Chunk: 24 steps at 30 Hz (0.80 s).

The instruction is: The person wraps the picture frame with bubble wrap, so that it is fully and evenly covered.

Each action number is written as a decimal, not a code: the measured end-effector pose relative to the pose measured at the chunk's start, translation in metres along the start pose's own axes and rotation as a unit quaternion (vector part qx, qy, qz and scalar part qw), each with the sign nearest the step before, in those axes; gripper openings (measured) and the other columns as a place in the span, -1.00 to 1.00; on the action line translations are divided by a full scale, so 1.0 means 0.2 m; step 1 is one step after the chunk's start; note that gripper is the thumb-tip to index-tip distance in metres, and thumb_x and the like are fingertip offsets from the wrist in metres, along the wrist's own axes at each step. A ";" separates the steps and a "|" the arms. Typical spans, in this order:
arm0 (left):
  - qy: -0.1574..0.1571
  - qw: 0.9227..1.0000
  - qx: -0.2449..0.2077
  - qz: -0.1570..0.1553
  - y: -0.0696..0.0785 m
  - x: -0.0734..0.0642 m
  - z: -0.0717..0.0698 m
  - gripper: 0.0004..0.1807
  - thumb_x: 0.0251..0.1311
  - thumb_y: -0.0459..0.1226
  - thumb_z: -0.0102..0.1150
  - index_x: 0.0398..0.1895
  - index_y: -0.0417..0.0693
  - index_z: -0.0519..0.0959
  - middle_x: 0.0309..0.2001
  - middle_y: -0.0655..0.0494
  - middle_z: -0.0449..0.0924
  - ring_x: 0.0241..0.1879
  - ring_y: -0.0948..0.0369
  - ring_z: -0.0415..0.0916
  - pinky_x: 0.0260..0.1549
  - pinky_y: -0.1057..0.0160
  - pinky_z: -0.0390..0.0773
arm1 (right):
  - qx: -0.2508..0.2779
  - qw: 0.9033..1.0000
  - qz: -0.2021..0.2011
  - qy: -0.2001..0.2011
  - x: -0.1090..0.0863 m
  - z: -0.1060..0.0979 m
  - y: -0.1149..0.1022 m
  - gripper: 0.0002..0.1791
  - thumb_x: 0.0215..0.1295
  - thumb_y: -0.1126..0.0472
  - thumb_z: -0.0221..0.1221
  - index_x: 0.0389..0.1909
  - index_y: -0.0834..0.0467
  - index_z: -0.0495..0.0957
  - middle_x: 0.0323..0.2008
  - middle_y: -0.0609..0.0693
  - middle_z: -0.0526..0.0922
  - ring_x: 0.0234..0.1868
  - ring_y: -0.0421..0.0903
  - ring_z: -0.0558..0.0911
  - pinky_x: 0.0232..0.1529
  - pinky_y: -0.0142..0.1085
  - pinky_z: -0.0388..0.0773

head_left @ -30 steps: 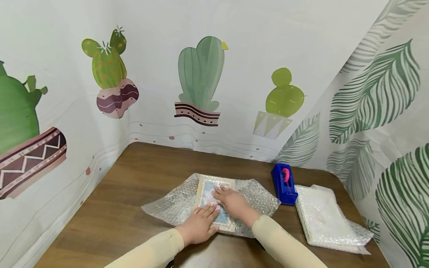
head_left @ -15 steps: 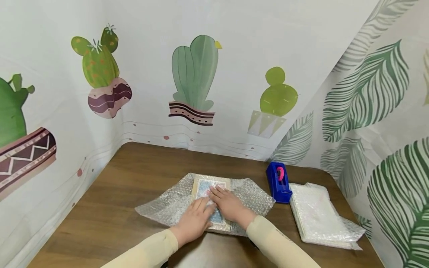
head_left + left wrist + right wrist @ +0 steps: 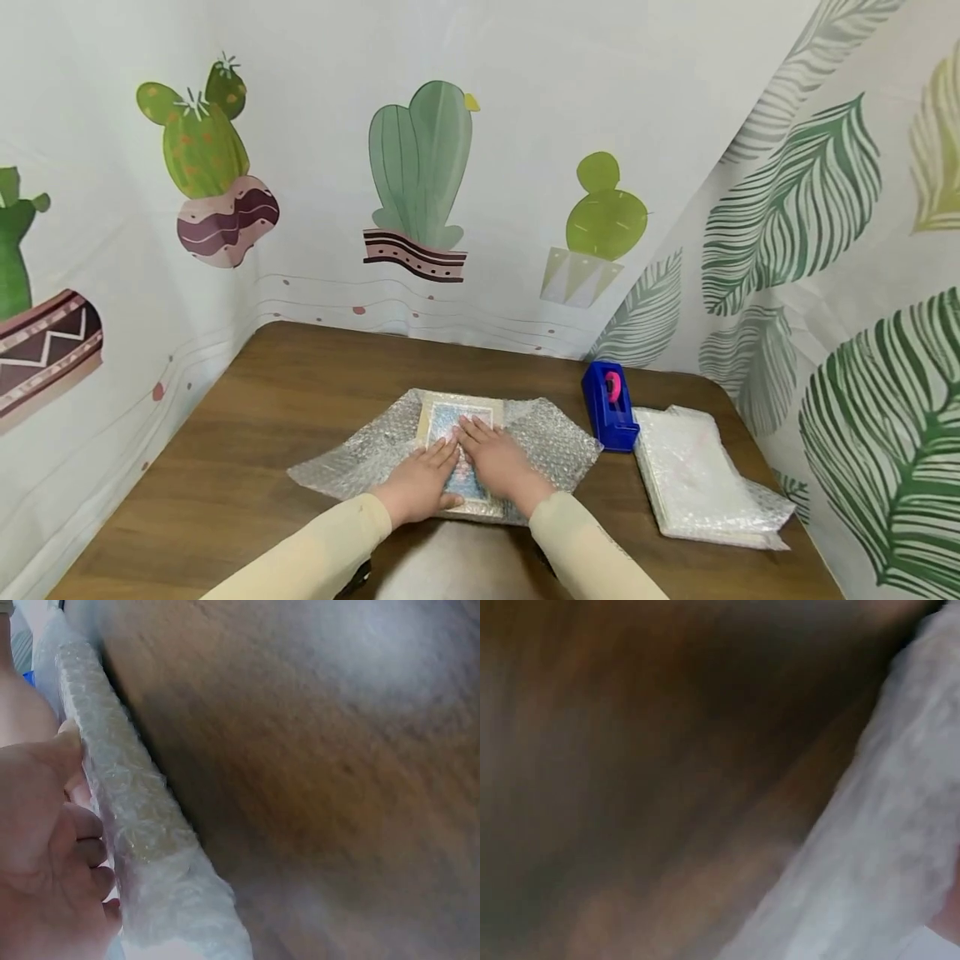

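Framed picture [image 3: 463,483] is lying face up near the middle of the wooden table [image 3: 322,358], with bubble wrap [image 3: 348,458] spreading out from it in wide flaps to left and right. The left hand [image 3: 417,486] and the right hand [image 3: 501,468] are resting on its face, fingers stretched out and fingertips almost meeting; neither appears to be clamping anything.

Both side flaps are lying loose, with no tape showing on them, so the folded wrap could be springing up once the pressure is easing. Uneven pressing could be popping bubbles, or sending the picture askew inside its wrap. The right flap is reaching close to the blue tape dispenser [image 3: 611,425], and might be snagging on it if anyone is sweeping it up carelessly. A flat bubble-wrapped package [image 3: 686,475] is sitting to the right of the dispenser, clear of the flap.

The picture is showing a pale cream border around mottled blue and white with a touch of pink, though the hands are hiding much of it. Its near edge, in the left wrist view, is glinting under crinkled wrap. Whether wrap is covering the whole face, I cannot tell.
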<state>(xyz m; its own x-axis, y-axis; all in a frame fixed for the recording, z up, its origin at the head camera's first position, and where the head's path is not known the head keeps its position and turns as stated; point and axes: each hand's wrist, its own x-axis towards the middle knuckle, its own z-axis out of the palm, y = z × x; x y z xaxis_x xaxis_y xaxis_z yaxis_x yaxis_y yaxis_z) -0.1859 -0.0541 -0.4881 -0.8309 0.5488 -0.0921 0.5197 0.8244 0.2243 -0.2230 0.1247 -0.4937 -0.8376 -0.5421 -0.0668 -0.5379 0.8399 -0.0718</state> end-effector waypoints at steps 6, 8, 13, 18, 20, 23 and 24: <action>0.006 1.000 -0.007 0.004 0.01 -0.02 0.02 -0.26 0.41 0.04 0.13 0.46 -0.28 0.37 0.55 -0.13 0.28 0.55 -0.07 0.24 0.50 -0.10 0.30 | 0.260 0.960 0.064 0.086 -0.17 -0.01 0.07 -0.48 0.50 0.28 0.06 0.41 0.39 0.37 0.47 0.38 0.34 0.50 0.39 0.31 0.50 0.30 0.20; 0.004 1.000 -0.010 0.001 0.01 -0.02 0.03 -0.29 0.44 0.02 0.10 0.48 -0.27 0.35 0.57 -0.12 0.26 0.57 -0.06 0.22 0.52 -0.11 0.28 | 0.323 0.931 0.110 0.129 -0.27 -0.02 0.11 -0.50 0.50 0.28 0.07 0.38 0.40 0.39 0.43 0.42 0.38 0.47 0.44 0.33 0.48 0.32 0.22; 0.000 1.000 -0.010 -0.012 0.02 -0.02 0.04 -0.33 0.49 -0.04 0.03 0.50 -0.27 0.31 0.59 -0.13 0.20 0.59 -0.06 0.16 0.56 -0.11 0.21 | 0.451 0.833 0.256 0.194 -0.50 -0.02 0.22 -0.53 0.53 0.31 0.01 0.37 0.42 0.37 0.33 0.47 0.45 0.39 0.37 0.43 0.39 0.20 0.40; 0.006 1.000 0.004 -0.018 0.04 -0.02 0.05 -0.36 0.50 -0.07 0.00 0.50 -0.28 0.32 0.59 -0.14 0.21 0.59 -0.07 0.17 0.56 -0.12 0.19 | 0.645 0.676 0.318 0.161 -0.66 0.03 0.28 -0.37 0.64 0.25 -0.23 0.56 0.45 -0.10 0.53 0.53 0.02 0.52 0.32 0.15 0.37 -0.08 0.41; 0.009 1.000 0.004 -0.022 0.05 -0.02 0.06 -0.36 0.51 -0.08 0.00 0.50 -0.27 0.32 0.59 -0.13 0.21 0.59 -0.07 0.17 0.56 -0.11 0.19 | 0.701 0.623 0.319 0.137 -0.70 0.05 0.29 -0.33 0.66 0.21 -0.31 0.60 0.42 -0.28 0.57 0.50 -0.13 0.54 0.27 0.09 0.28 -0.28 0.47; 0.012 1.000 -0.004 -0.026 0.05 -0.02 0.07 -0.37 0.51 -0.09 -0.01 0.50 -0.27 0.31 0.59 -0.13 0.20 0.59 -0.07 0.16 0.56 -0.11 0.19 | 0.745 0.576 0.315 0.117 -0.72 0.07 0.30 -0.29 0.67 0.17 -0.36 0.59 0.41 -0.42 0.55 0.46 -0.09 0.46 0.12 0.27 0.05 -0.48 0.51; 0.013 0.999 -0.009 -0.028 0.05 -0.03 0.08 -0.37 0.52 -0.10 -0.02 0.51 -0.27 0.30 0.59 -0.13 0.20 0.59 -0.07 0.16 0.56 -0.11 0.19 | 0.754 0.567 0.311 0.115 -0.72 0.08 0.30 -0.28 0.68 0.18 -0.36 0.59 0.41 -0.45 0.55 0.45 -0.07 0.41 0.05 0.34 0.04 -0.49 0.52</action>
<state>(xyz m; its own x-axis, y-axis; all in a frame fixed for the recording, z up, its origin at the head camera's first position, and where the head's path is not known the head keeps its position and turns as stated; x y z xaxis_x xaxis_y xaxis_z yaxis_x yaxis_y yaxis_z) -0.1732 -0.0460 -0.5001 -0.8630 0.4988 -0.0801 0.4696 0.8505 0.2371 -0.1328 0.2533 -0.5043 -0.9040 0.0109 -0.4273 0.4165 -0.2023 -0.8863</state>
